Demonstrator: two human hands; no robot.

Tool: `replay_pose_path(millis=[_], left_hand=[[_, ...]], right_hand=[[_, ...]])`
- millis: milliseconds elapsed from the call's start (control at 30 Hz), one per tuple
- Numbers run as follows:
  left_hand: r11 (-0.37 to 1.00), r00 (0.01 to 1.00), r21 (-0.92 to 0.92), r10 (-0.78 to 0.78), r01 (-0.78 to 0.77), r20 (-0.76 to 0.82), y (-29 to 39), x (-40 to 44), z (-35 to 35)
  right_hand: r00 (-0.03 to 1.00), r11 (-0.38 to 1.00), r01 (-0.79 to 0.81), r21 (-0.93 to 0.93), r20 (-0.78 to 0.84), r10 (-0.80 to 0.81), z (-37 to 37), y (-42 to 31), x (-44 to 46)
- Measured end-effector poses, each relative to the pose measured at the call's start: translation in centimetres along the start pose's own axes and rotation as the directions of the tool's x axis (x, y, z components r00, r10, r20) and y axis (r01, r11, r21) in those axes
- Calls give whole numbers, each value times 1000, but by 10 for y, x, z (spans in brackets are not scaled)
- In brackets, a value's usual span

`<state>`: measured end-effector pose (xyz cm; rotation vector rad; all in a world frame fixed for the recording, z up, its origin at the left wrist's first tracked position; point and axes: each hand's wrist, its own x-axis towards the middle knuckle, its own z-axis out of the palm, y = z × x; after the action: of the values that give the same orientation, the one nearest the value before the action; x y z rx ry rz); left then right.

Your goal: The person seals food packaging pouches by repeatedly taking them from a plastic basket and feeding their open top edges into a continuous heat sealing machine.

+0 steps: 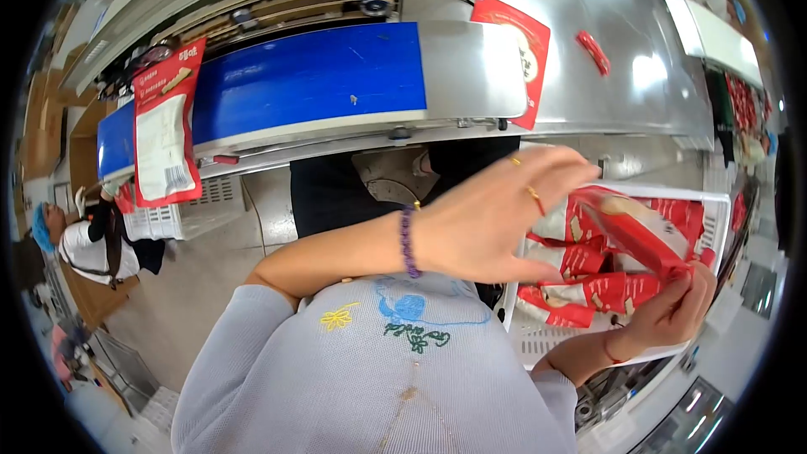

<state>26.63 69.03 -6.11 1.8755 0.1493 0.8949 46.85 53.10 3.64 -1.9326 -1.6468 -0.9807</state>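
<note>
My right hand (670, 313) pinches one corner of a red and white pouch (630, 223), which hangs tilted over a white plastic crate (711, 240). Several similar red pouches (580, 296) lie in that crate. My left hand (492, 214) reaches across in front of my body, its fingers stretched out and the thumb spread below. Nothing shows in its grasp; its fingertips are close to the raised pouch, and I cannot tell whether they touch it.
A blue conveyor belt (311, 76) carries a filled pouch (168, 130) at its left end. Beyond its right end, a flat red pouch (523, 55) and a small red packet (593, 52) lie on the metal table (622, 97). A co-worker (101, 244) is at the far left.
</note>
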Motion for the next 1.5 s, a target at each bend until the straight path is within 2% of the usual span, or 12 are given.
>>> replay_pose_path(millis=[100,267,467,600,667,733,800,1000,1333,1433,1467,1500], left_hand=[[987,987,-142,-90,70,-135,-3,-9,6],[789,687,-559,-555,256,-469,-1,-44,-38],[823,728,-469,-532,321,-434,-5,-54,-67],[738,765,-566,-586,367,-268,-42,-57,-83],[678,717,-643,-639,356,-277,-58,-45,-88],[864,715,-107,-471,492,-517,-92,-31,-93],[815,596,-224,-551,534,-584,-109,-25,-93],[723,408,-515,-688,460,-600,-148,-10,-110],[648,301,-79,-454,757,-839,-154,-39,-167],[351,356,203,-456,914,-815,-122,-71,-192],[415,611,489,-240,767,-755,-115,-94,-196],[475,416,241,-307,846,-856,-91,-98,-192]], right_hand=[[991,947,129,295,-73,-113,37,-61,27],[944,647,-123,752,-112,309,89,-81,39],[659,-251,-729,636,752,-10,150,-81,-23],[662,-192,-704,684,730,171,169,-81,-17],[670,-419,-587,693,706,228,194,-74,-18],[697,-166,-634,755,652,300,223,-69,-14],[728,285,-683,673,594,341,233,-74,2],[655,-33,-704,709,667,355,263,-80,33],[655,-104,-713,693,711,256,308,-135,51],[660,-170,-705,689,724,201,312,-160,53],[674,-239,-679,694,719,171,319,-163,50],[639,-363,-697,619,765,77,330,-169,45]])
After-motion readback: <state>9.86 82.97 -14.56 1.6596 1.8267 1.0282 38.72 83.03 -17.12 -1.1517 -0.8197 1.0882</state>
